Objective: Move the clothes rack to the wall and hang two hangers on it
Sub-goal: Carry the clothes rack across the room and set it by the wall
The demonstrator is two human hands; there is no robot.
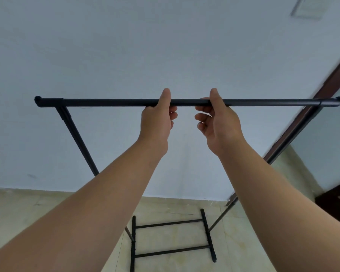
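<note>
A black metal clothes rack stands in front of me, its top bar (106, 102) running level across the view. Its two uprights slope down to a black base frame (171, 238) on the floor. My left hand (157, 122) is wrapped around the top bar near its middle, thumb over the top. My right hand (216, 122) holds the bar just to the right, with thumb above and index finger below, the other fingers loosely curled. No hangers are in view.
A pale blue-white wall (165, 46) is directly behind the rack. A dark brown door frame (326, 83) and glass panel are on the right, with a dark cabinet (338, 199) low at the right edge. The floor (28, 209) is beige tile.
</note>
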